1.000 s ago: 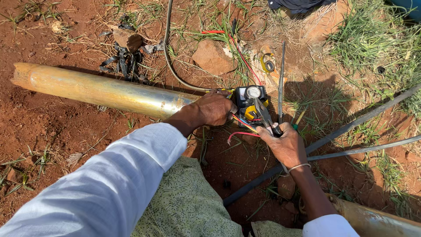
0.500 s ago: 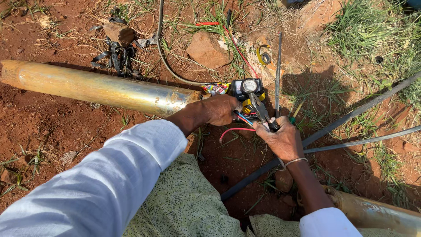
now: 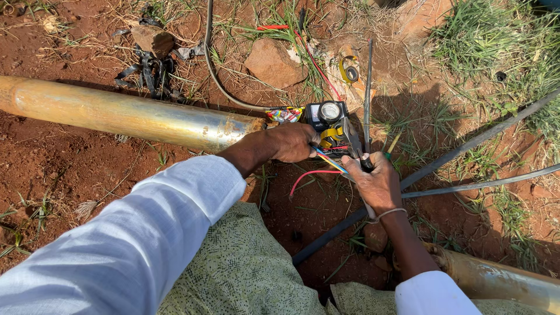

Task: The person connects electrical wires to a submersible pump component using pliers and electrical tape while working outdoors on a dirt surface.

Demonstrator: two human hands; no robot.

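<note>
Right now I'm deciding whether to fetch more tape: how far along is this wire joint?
Done: coloured wires are drawn out from the long brass-coloured metal cylinder. In hand: left hand grips them while right hand works black-handled pliers. Left: the loose red wire lies unjoined, nothing wrapped.

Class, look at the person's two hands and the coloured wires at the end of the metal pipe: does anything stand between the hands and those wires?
Nothing visible does. The left hand and right hand both already touch the coloured wires.
</note>
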